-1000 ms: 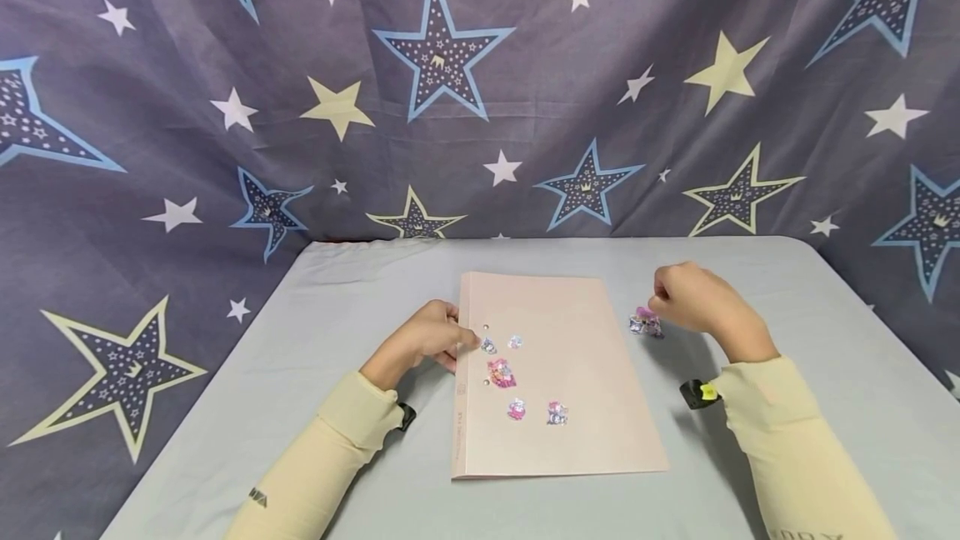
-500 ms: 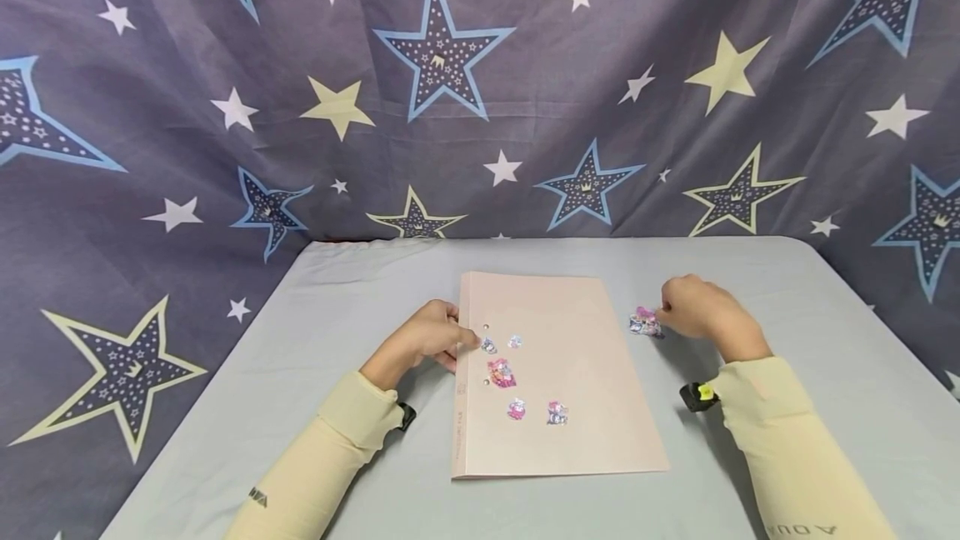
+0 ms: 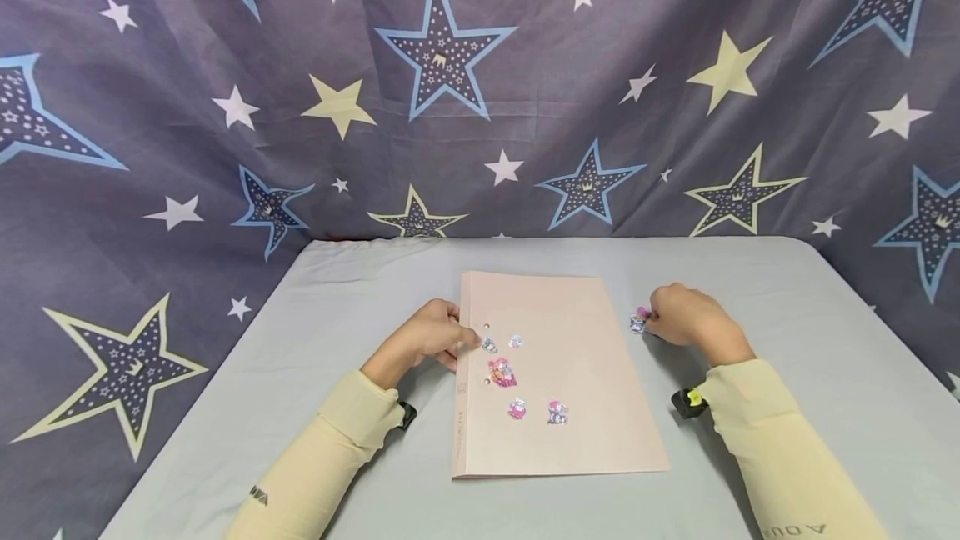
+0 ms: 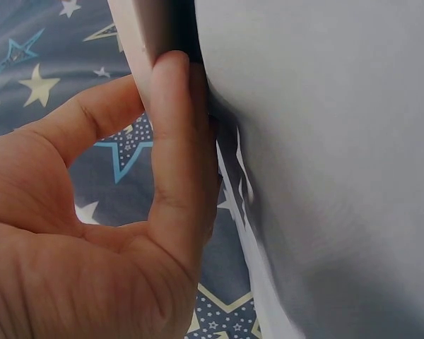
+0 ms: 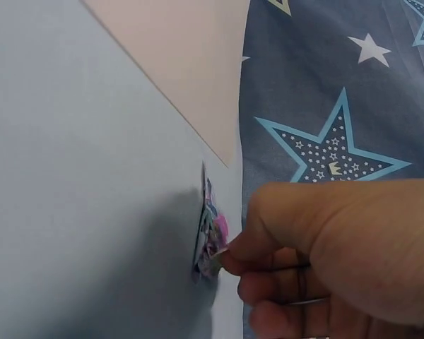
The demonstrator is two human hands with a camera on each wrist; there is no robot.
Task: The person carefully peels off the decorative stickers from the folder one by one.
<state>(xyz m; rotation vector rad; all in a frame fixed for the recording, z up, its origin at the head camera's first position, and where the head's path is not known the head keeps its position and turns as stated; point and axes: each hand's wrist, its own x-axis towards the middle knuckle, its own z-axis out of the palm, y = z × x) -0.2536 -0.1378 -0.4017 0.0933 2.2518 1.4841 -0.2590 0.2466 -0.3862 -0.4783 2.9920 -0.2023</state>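
Note:
A pale pink file folder (image 3: 585,365) lies on the table, its spine to the left. My left hand (image 3: 430,333) grips the spine edge, thumb on the cover and fingers at its side; in the left wrist view the fingers (image 4: 173,134) meet the spine. Several shiny stickers are on the cover, among them a larger pink one (image 3: 502,372) and a pink-and-silver one (image 3: 557,412). Right of the folder, my right hand (image 3: 693,323) is at a small pile of colourful stickers (image 3: 638,322). Its thumb and fingertip pinch a sticker (image 5: 222,253) at the pile's edge.
A light grey cloth covers the table (image 3: 360,457). Behind it hangs a dark curtain (image 3: 525,107) printed with stars. Black wrist devices sit at the left cuff (image 3: 407,416) and the right cuff (image 3: 689,402).
My right hand has come down and then left onto the sticker pile, now covering its right part. The left hand and the folder have stayed in place.

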